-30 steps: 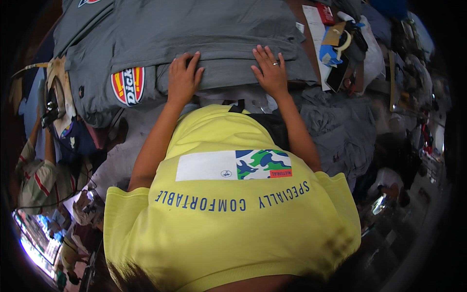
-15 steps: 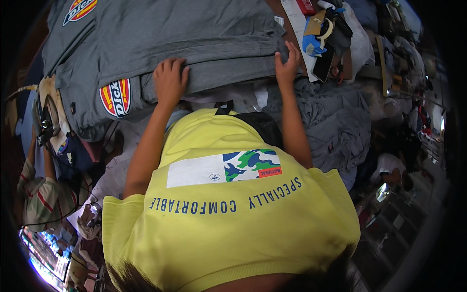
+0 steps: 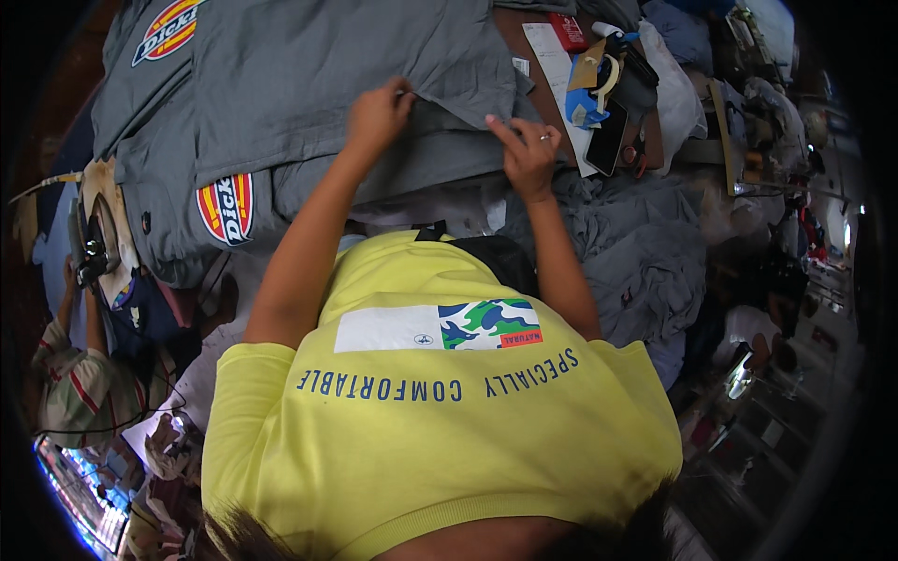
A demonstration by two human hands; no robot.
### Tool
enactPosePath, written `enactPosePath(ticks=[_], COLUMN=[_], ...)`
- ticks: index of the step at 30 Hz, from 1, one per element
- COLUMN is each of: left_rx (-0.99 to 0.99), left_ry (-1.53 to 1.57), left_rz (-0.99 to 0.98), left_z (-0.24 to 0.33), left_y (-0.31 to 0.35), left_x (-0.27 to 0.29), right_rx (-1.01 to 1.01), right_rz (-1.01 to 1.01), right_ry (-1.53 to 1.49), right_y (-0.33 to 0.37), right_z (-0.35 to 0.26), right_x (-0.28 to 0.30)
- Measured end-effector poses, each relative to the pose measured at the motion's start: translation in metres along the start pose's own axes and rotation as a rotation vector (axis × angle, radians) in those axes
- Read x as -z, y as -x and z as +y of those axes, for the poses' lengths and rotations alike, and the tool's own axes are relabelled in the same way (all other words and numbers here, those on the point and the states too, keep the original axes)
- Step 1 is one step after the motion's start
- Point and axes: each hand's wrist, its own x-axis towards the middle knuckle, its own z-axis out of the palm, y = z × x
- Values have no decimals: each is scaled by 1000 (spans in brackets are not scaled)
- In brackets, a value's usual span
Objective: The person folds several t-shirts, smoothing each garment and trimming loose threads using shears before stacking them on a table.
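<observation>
Layers of grey shirts with printed badge logos lie spread over the table in front of me. My left hand is closed in a pinch on the edge of the top grey shirt, near its middle. At the right end of that same edge, my right hand, with a ring on one finger, holds the cloth between thumb and fingers. Between my hands the edge is slightly raised, and a darker fold shows beneath. The fingertips of my left hand are partly hidden.
Right of the shirts are a tape roll, a dark phone, scissors and a red box. Crumpled grey cloth heaps beside my right arm. At left, a co-worker's hand is near an iron.
Both hands were resting on the folded lower edge, fingers spread. My left hand has moved right and away from me, my right hand inward, and both now grip the shirt's edge.
</observation>
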Motion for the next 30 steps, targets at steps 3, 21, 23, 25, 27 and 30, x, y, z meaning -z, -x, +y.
enactPosePath(ticks=[3,21,23,25,27,30], left_rx=[231,646,664,705,643,548], left_ry=[648,1329,1254,1128,1062,1046], left_rz=[65,378,225,74,105,258], left_z=[-13,-61,-59,-52,-52,-55], left_y=[4,58,62,61,64,65], left_x=[20,32,33,34,31,23], right_rx=[221,-545,-735,-1075,-1073,-1081], right_rz=[-14,205,183,-97,-263,-224], right_ry=[-86,-19,268,290,279,222], right_y=[-5,19,59,80,81,96], right_z=[-20,116,184,211,216,240], right_x=[13,46,49,54,51,41])
